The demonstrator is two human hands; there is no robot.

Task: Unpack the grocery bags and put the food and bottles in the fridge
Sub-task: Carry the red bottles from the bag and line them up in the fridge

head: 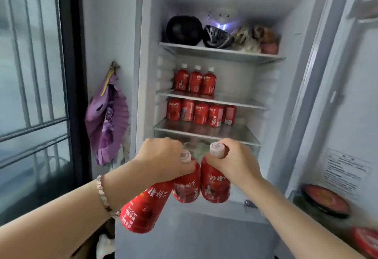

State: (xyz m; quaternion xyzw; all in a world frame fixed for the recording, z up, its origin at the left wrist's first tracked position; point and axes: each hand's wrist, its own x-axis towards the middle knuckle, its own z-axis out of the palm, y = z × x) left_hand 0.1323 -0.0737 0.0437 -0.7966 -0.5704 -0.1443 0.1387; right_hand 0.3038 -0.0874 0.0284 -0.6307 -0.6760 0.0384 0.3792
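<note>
My left hand (163, 154) is curled round the necks of two red-wrapped plastic drink bottles with white caps: the tilted bottle (141, 211) hangs out to the lower left, the middle bottle (187, 189) is near upright. My right hand (235, 160) is wrapped round the neck of the third bottle (215, 185), just under its cap. All three are in the air in front of the open white fridge (296, 74), none shelved yet.

Risks:
- Two necks in one hand is a weak hold. The tilted bottle looks likeliest to slip, especially if I raise that arm.
- The middle bottle and third bottle are touching or nearly so. A knock could twist one loose.
- Reaching in loaded could topple the three standing bottles (195, 82).

Contents:
- Top shelf: dark bowls (182, 29) on the left, bagged food (255, 38) on the right; what is in the bags I can't tell.
- Bottle shelf (235, 100): the three standing bottles at the left, free space to their right.
- Below that: a row of red cans (201, 112).
- Bottom drawer (198, 148): something pale green, blurred.
- Door bin: red-lidded round tubs (325, 200).
</note>
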